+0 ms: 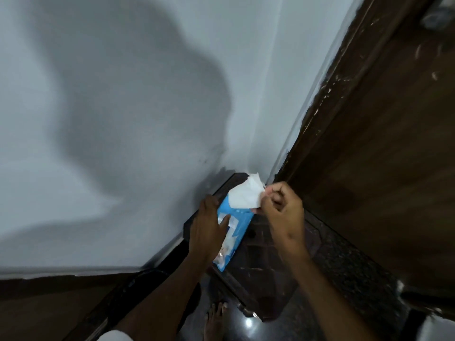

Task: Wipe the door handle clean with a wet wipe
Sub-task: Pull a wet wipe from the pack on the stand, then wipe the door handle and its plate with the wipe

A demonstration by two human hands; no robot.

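A blue pack of wet wipes point(240, 219) lies on a small dark wooden stand point(261, 262) in the corner. My left hand point(206, 230) presses flat on the pack and holds it down. My right hand point(283, 207) pinches a white wet wipe point(246, 194) that sticks up out of the pack's far end. The brown wooden door point(384, 134) fills the right side. A blurred metal fitting point(437, 17) shows at the door's top right; I cannot tell whether it is the handle.
A white wall point(123, 119) with my shadow on it fills the left and middle. The dark door frame point(327, 94) runs diagonally beside it. Below are a glossy dark floor point(251, 323) and a bare foot point(215, 321).
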